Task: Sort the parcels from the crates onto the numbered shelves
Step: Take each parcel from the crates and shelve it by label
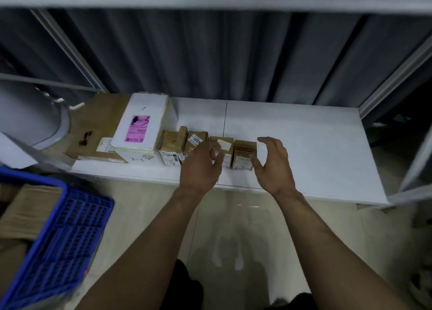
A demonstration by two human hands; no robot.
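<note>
A row of several small brown parcels stands on the white shelf (304, 146); the rightmost small parcel (244, 152) has a red label strip. My right hand (273, 165) hovers just right of it, fingers spread and relaxed, holding nothing. My left hand (201, 165) is in front of the third parcel (223, 144), fingers loosely curled, with no grip on it that I can see. A white parcel with a pink label (142, 125) lies on a white box, beside a flat brown carton (93, 127) at the shelf's left end.
A blue plastic crate (58, 235) holding brown cardboard parcels sits at the lower left. The shelf's right half is bare white board. Grey uprights frame the shelf on both sides, and an upper shelf edge (210, 1) runs overhead. A dark curtain hangs behind.
</note>
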